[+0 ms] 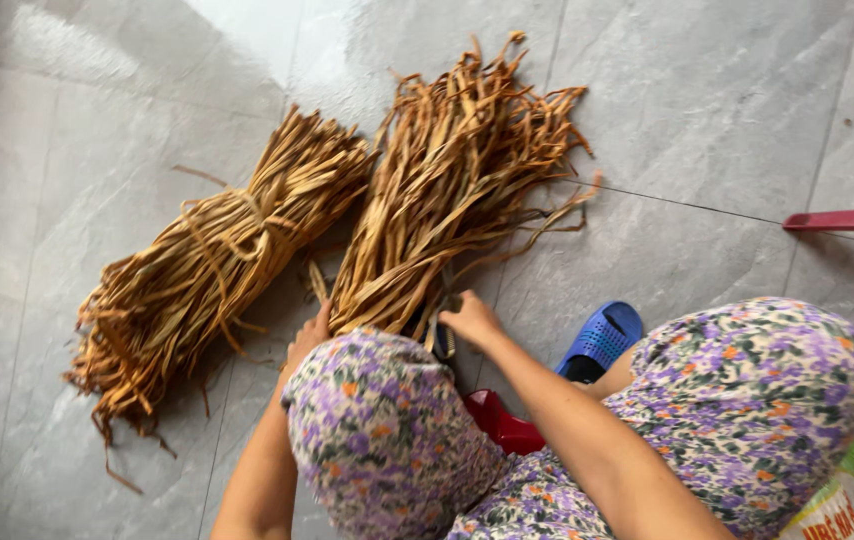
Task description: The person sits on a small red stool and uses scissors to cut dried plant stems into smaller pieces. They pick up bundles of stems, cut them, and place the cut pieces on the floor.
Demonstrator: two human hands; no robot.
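Note:
Two bundles of dried tan plant strips lie on the grey tile floor. The left bundle [209, 268] is tied round its middle with a strip. The right bundle [452, 180] is loose and fans out at its far end. My right hand [469, 320] is closed on a few strips at the near end of the loose bundle. My left hand [308, 338] touches the same end from the left, with its fingers partly hidden behind my knee [382, 440] in purple floral cloth.
A blue sandal [602, 338] is on my foot to the right of the hands. A low red stool [503, 423] shows between my legs. Red bars [847, 219] enter from the right edge. A printed bag [837, 505] sits at the bottom right.

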